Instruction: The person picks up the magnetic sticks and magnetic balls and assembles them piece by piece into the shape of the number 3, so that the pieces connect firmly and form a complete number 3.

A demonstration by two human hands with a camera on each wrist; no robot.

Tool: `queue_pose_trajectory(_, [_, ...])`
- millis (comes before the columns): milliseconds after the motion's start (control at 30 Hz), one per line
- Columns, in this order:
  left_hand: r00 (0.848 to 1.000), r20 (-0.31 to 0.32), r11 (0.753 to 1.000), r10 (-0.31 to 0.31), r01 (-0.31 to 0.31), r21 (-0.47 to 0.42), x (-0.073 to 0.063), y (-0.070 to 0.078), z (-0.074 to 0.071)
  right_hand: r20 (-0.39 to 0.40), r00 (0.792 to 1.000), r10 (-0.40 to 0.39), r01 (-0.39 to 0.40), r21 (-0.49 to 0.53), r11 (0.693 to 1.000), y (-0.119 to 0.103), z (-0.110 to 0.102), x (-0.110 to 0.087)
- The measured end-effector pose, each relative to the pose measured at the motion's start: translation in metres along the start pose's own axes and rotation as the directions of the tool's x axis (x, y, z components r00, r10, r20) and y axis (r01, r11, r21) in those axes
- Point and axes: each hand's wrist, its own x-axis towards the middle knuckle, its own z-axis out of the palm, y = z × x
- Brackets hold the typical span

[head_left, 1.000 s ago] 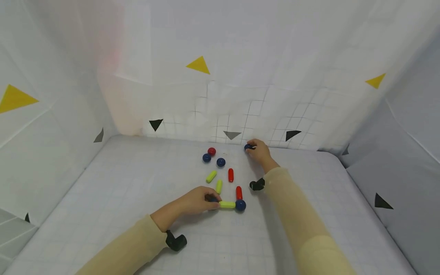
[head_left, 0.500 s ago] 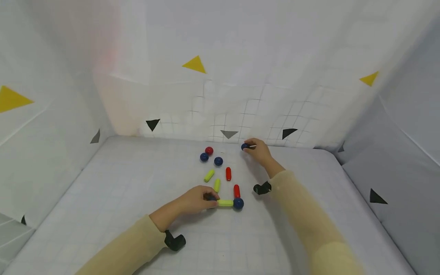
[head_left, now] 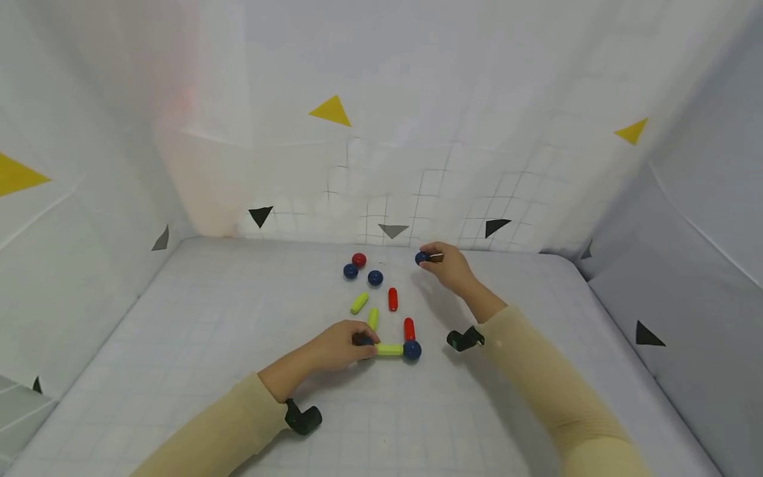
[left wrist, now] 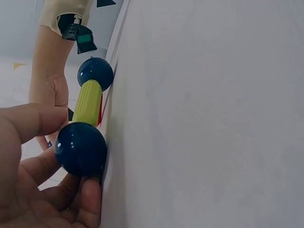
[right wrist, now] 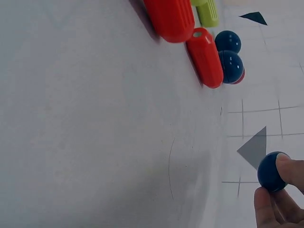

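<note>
The step in hand seems to be fetching a ball for the joined piece: the right hand (head_left: 451,268) pinches a blue ball (head_left: 420,258) near the far edge of the counter (head_left: 441,417), while the left hand (head_left: 338,346) grips a second blue ball (left wrist: 80,149) at one end of a yellow-green rod (head_left: 390,350). The next move probably calls for carrying the pinched ball to the far end of the near red rod (head_left: 408,328), the left hand steadying the piece.

Counted, there are five blue balls (two held, a corner ball (head_left: 412,351), two loose), one red ball (head_left: 359,260), two red rods and three yellow-green rods. One yellow-green rod runs behind the left hand's fingers, so whether it joins the gripped ball cannot be told.
</note>
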Motion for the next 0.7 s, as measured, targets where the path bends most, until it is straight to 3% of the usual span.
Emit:
queue_pose_trajectory(233, [1.000, -0.010, 0.999, -0.010, 0.010, 0.043, 0.004, 0.004, 0.003, 0.050, 0.999, -0.021, 0.021, 0.004, 1.000, -0.003, -0.004, -0.014])
queue_pose_trajectory(500, [1.000, -0.005, 0.999, 0.028, -0.028, 0.031, 0.008, 0.004, 0.007, 0.164, 0.987, 0.001, 0.000, -0.002, 1.000, -0.007, -0.004, -0.032])
queue_pose_trajectory(700, [1.000, -0.007, 0.999, 0.029, -0.029, 0.029, 0.007, 0.005, 0.009, 0.197, 0.980, 0.007, -0.008, 0.009, 1.000, -0.006, 0.000, -0.040])
